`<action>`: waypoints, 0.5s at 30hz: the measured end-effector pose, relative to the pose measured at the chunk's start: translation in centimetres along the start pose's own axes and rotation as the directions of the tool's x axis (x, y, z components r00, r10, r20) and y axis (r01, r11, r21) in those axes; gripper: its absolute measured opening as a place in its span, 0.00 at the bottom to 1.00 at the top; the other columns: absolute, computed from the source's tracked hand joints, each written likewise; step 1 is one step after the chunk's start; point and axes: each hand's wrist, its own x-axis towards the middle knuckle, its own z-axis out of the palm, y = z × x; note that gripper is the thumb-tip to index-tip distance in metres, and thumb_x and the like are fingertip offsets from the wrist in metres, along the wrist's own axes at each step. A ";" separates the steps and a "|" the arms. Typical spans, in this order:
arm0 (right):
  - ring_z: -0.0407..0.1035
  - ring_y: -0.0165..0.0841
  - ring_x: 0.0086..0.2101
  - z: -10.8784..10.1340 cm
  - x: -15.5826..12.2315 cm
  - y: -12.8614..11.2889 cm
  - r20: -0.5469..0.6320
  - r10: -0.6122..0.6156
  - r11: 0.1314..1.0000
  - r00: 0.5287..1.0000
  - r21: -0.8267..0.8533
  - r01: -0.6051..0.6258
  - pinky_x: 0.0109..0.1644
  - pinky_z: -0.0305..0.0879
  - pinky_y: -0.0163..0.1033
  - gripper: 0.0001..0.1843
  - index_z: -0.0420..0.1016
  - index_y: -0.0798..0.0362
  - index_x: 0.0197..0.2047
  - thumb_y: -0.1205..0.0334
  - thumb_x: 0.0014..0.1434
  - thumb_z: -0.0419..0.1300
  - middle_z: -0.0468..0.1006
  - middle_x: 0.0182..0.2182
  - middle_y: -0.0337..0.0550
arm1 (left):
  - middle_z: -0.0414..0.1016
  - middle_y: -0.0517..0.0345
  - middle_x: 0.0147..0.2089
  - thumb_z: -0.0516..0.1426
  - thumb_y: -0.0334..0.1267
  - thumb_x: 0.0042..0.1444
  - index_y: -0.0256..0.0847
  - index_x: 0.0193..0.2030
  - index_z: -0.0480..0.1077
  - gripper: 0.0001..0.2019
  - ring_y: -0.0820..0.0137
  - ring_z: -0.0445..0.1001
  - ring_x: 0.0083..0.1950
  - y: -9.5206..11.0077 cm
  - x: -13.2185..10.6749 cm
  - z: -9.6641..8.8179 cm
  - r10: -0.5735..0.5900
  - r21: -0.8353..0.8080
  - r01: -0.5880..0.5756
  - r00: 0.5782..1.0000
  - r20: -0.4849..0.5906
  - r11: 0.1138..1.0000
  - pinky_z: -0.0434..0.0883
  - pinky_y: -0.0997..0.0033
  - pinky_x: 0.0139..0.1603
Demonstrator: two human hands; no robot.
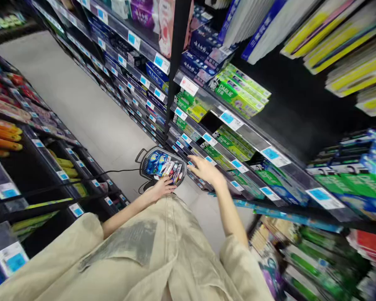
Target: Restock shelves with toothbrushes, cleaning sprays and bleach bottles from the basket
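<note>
A dark grey shopping basket (143, 164) is in front of me at the middle of the view, with a handle sticking out at its far left. Blue packs (156, 162) lie in its left part. Small mixed packets (172, 170), too small to name, fill the rest. My left hand (163, 187) is at the basket's near edge, its fingers stretched over the packets; whether they touch them is unclear. To the right of the basket, my right hand (203, 169) is open and holds nothing, its fingers pointing left between the basket and the shelf.
Shelves with price tags run along the right, stocked with green DARLIE toothpaste boxes (238, 93) and dark blue boxes (203, 50). Toothbrush packs (319, 29) hang at upper right. Another shelf row (37, 143) borders the left. A pale floor aisle (81, 96) stretches ahead.
</note>
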 end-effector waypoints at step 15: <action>0.75 0.28 0.29 25.2 -3.0 7.3 0.437 0.696 0.526 0.569 0.230 -0.819 0.36 0.74 0.34 0.08 0.75 0.59 0.52 0.66 0.73 0.60 0.80 0.35 0.40 | 0.67 0.40 0.73 0.50 0.34 0.67 0.42 0.71 0.58 0.26 0.61 0.81 0.58 -1.5 -1.0 -4.8 0.069 -0.520 -0.276 0.921 -0.382 0.808 0.76 0.59 0.60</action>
